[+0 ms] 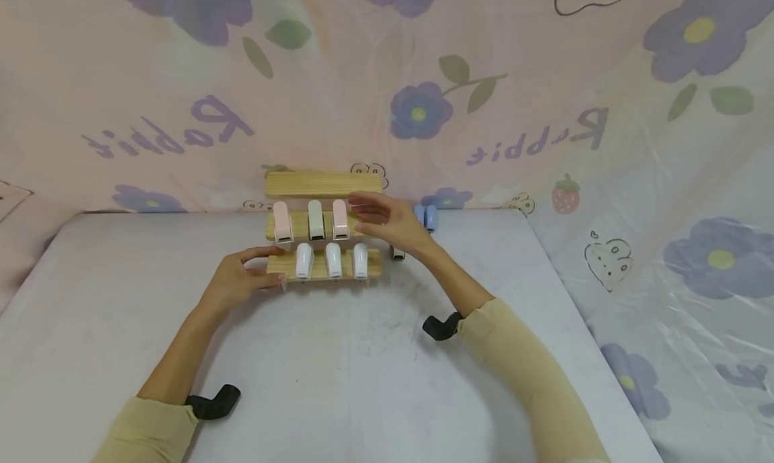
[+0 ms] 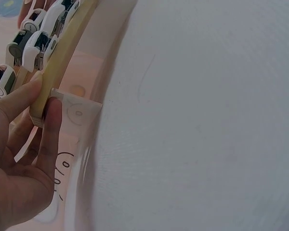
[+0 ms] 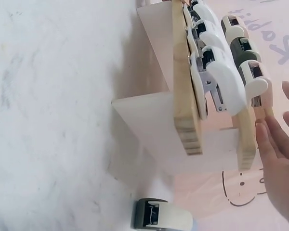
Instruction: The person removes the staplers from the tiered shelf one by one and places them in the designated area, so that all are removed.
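A three-tier wooden rack holds white staplers [image 1: 334,260] on its lower board [image 1: 375,265]. Two pink staplers [image 1: 281,220] and a green one [image 1: 316,220] sit on the middle board [image 1: 270,226]. My left hand [image 1: 232,285] grips the lower board's left end; in the left wrist view, fingers of that hand [image 2: 21,183] lie on both sides of the board [image 2: 67,48]. Beside the middle board's right end is my right hand [image 1: 399,226], fingers extended and loosely bent. In the right wrist view this hand [image 3: 284,173] has fingertips at the board by the pink stapler [image 3: 264,89]; contact is unclear.
The top board [image 1: 323,185] holds nothing. Right of the rack, blue objects [image 1: 431,218] and a small stapler [image 1: 397,253] lie on the white table [image 1: 338,382]. A patterned sheet [image 1: 338,100] hangs behind. Black pieces [image 1: 216,402] are at both wrists.
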